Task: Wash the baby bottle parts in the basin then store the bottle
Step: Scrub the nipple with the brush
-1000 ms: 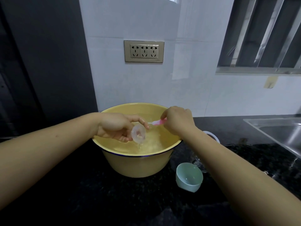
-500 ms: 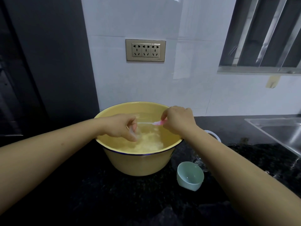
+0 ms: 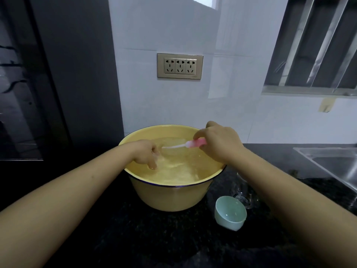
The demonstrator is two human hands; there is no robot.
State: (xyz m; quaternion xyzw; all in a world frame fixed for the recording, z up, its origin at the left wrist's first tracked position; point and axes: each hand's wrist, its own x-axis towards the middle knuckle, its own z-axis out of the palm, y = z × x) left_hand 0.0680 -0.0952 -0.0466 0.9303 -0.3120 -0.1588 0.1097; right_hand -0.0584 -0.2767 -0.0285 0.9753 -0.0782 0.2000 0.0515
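Note:
A yellow basin full of water stands on the black counter. My left hand is dipped in the water at the basin's left side, fingers curled; the clear bottle part it held a second ago is hidden under the hand and water. My right hand hovers over the basin's right rim, shut on a small pink-handled brush whose white tip points left toward my left hand. A clear glass bottle shows partly behind my right forearm.
A pale green cap or small cup lies on the counter in front of the basin's right side. A steel sink is at the far right. A wall socket is on the tiles behind.
My left hand has lowered the clear round bottle part from above the water into the basin. The right hand with the brush has stayed over the rim.

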